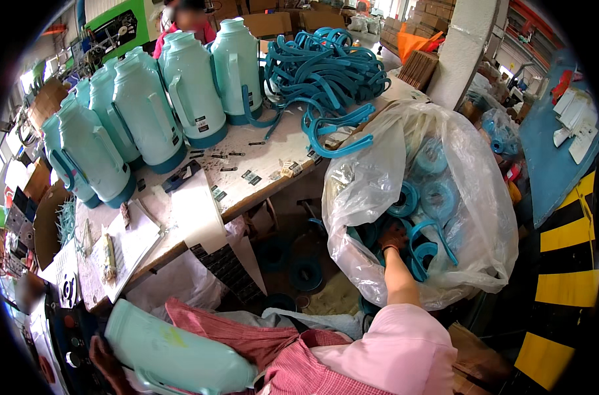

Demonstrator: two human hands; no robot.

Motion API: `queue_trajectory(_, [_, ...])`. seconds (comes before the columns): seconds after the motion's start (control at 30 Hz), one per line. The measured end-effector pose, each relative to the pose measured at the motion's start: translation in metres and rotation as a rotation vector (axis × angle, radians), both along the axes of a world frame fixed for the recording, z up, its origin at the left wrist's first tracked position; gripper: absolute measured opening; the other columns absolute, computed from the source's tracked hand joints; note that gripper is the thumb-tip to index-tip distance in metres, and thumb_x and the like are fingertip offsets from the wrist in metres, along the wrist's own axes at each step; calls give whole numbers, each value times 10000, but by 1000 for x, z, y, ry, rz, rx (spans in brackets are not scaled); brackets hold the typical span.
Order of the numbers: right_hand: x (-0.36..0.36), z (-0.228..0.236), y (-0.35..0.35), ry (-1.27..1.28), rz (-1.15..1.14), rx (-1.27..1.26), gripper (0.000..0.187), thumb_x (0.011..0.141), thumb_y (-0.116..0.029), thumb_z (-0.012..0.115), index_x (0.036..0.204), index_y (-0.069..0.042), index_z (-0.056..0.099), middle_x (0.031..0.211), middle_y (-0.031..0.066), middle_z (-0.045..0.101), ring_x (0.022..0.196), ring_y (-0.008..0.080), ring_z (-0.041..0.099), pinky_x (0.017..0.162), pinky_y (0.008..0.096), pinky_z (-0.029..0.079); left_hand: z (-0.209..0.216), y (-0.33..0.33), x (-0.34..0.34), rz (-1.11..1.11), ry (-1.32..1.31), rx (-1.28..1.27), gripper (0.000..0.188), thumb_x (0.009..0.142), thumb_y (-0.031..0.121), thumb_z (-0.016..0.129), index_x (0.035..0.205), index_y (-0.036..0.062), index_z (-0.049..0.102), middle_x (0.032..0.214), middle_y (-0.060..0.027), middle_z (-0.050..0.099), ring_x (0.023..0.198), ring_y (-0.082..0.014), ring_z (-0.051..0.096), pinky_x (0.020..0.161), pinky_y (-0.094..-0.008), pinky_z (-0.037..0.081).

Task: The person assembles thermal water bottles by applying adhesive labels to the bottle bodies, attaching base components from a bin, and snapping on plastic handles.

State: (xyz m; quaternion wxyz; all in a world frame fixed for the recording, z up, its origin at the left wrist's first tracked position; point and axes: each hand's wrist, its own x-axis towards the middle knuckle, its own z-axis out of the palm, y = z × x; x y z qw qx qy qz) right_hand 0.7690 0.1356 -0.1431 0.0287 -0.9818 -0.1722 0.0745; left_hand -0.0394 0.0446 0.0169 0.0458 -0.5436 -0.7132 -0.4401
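My left hand (107, 364), at the lower left, is against the end of a mint-green thermos jug body (181, 349), which lies on its side across my front and is held there. Its handle faces down toward the lower edge. My right arm stretches into a large clear plastic bag (490, 217) of teal plastic parts. In the bag my right hand (395, 236) is among teal rings (439, 199) and a curved teal strap handle (437, 227). Shadow and the parts hide its fingertips, so its grip is unclear.
Several mint jugs with teal bases (144, 118) stand on the worktable (240, 191), left and back. A tangled heap of teal straps (326, 69) lies at its far right. Papers (131, 243) and small labels are nearer. A white pillar (467, 52) stands behind the bag; another person is beyond the jugs.
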Motion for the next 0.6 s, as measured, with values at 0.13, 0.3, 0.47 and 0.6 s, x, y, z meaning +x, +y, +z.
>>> queue_trajectory(0.13, [27, -35, -6, -50, 132, 115, 517, 696, -245, 659, 1174, -136, 494, 1213, 194, 475, 1083, 413, 495, 879, 485, 442, -5, -8, 22, -62, -520, 83, 328, 934, 159, 421, 1189, -25, 516, 1151, -127, 546, 997, -222, 518, 887, -331, 411])
queue_trajectory(0.3, [32, 114, -12, -743, 499, 330, 384, 730, -77, 587, 1109, -140, 573, 1178, 104, 507, 1036, 389, 454, 759, 496, 439, -23, -17, 18, -305, -45, -120, 364, 911, 132, 399, 1239, -12, 458, 1304, -187, 425, 1221, -258, 400, 1001, -377, 350])
queue_trajectory(0.47, [-133, 315, 20, -609, 1081, 1254, 493, 715, -88, 694, 1185, -109, 546, 1221, 107, 499, 1084, 266, 475, 927, 392, 386, 37, -30, 70, -388, -72, -64, 341, 905, 114, 344, 1149, -19, 542, 1223, -175, 501, 1122, -282, 492, 955, -368, 400])
queue_trajectory(0.6, [-289, 309, 88, 1307, 1307, 1150, 427, 857, -208, 569, 1254, -70, 491, 1259, 98, 495, 1142, 196, 473, 991, 321, 361, 32, -9, 81, -284, -432, 83, 476, 884, 207, 487, 1314, 19, 406, 1366, -143, 366, 1214, -250, 398, 1006, -344, 323])
